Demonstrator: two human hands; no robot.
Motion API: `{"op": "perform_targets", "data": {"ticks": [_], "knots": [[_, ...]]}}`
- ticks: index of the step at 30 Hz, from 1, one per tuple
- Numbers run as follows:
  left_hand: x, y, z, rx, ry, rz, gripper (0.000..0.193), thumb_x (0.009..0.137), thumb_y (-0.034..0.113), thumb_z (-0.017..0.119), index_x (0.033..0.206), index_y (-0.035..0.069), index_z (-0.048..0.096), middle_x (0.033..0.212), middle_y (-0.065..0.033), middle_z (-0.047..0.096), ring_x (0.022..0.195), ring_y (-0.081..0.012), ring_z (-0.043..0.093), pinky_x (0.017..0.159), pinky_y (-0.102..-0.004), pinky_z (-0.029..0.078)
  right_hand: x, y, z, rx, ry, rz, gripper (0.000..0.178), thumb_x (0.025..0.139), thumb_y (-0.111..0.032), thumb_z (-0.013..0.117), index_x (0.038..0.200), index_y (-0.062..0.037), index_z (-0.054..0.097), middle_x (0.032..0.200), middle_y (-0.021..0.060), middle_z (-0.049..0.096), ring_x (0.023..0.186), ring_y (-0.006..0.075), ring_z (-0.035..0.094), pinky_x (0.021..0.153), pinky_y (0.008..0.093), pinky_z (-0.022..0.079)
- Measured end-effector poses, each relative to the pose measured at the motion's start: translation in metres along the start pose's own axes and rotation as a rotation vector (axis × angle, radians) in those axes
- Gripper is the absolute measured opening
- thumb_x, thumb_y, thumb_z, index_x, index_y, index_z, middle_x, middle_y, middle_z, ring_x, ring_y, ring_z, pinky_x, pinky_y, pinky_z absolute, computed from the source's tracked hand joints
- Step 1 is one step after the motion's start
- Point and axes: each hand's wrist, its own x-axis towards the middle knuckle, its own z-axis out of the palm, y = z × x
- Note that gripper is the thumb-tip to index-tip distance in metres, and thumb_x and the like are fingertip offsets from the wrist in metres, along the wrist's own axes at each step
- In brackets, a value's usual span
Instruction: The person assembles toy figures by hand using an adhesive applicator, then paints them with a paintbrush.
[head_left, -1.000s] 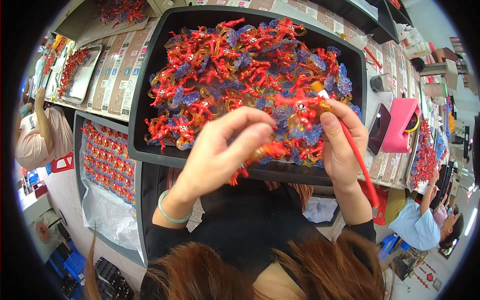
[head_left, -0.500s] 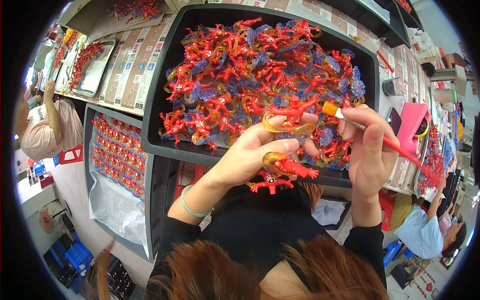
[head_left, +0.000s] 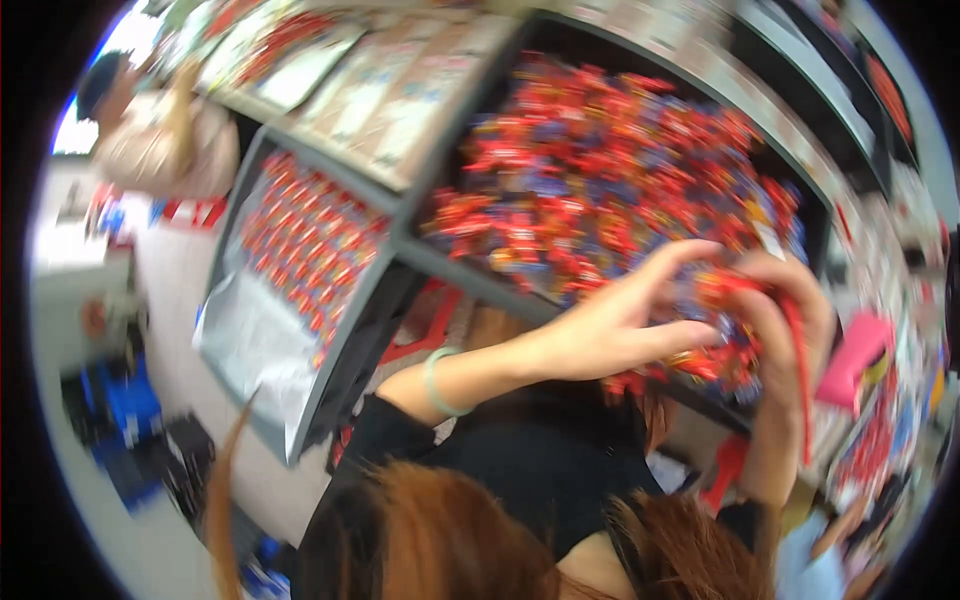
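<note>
We look down on a small red and blue toy (head_left: pixel 718 290) between our two hands, over the near right side of a black tray (head_left: pixel 452 264) filled with similar toys (head_left: pixel 600 150). Our right hand (head_left: pixel 793 310) grips a red-handled brush (head_left: pixel 803 385), its fingers at the toy. Our left hand (head_left: pixel 605 335) curves toward the toy, thumb and fingers parted; we cannot tell whether it grips (the view is blurred). The toy looks light, stiff and perhaps slippery, like plastic; thin limbs might snap, so its body seems the safest hold.
</note>
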Motion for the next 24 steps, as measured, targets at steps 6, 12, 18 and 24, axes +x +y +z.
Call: {"op": "perform_targets", "data": {"ticks": [6, 12, 18, 24], "knots": [[-0.017, 0.014, -0.034, -0.514, -0.216, -0.426, 0.035, 0.087, 0.028, 0.045, 0.111, 0.003, 0.044, 0.084, -0.0124, 0.059, 0.057, -0.0181, 0.058, 0.046, -0.0238, 0.043, 0.004, 0.005, -0.007, 0.012, -0.321, -0.331, 0.017, 0.069, -0.008, 0.062, 0.082, -0.0031, 0.052, 0.081, 0.0118, 0.05, 0.078, 0.0177, 0.048, 0.069, 0.0258, 0.038], [-0.079, 0.069, -0.089, -0.039, -0.025, -0.341, 0.03, 0.086, 0.027, 0.048, 0.1, 0.002, 0.055, 0.08, -0.0094, 0.06, 0.063, -0.0154, 0.059, 0.052, -0.0253, 0.049, 0.023, 0.006, 0.032, -0.031, -0.407, -0.336, 0.047, 0.08, -0.029, 0.054, 0.115, -0.0004, 0.041, 0.121, 0.0233, 0.039, 0.095, 0.0231, 0.051, 0.079, 0.03, 0.041], [-0.267, 0.136, -0.229, 0.74, 0.852, -0.461, 0.035, 0.084, 0.03, 0.049, 0.108, 0.005, 0.054, 0.086, -0.0074, 0.061, 0.055, -0.0077, 0.051, 0.047, -0.0221, 0.046, 0.039, 0.025, -0.007, -0.021, -0.207, -0.19, 0.043, 0.088, -0.034, 0.04, 0.112, 0.0013, 0.044, 0.11, 0.0131, 0.048, 0.094, 0.0161, 0.05, 0.081, 0.0281, 0.04], [-0.376, 0.077, -0.316, 0.626, 1.025, -0.88, 0.035, 0.082, 0.034, 0.052, 0.097, 0.003, 0.06, 0.071, -0.0027, 0.056, 0.053, -0.0083, 0.052, 0.046, -0.0219, 0.042, 0.048, 0.022, 0.002, 0.102, -0.277, -0.069, 0.033, 0.09, -0.025, 0.037, 0.108, 0.0006, 0.045, 0.107, 0.0113, 0.05, 0.092, 0.016, 0.051, 0.08, 0.0272, 0.039]]}}
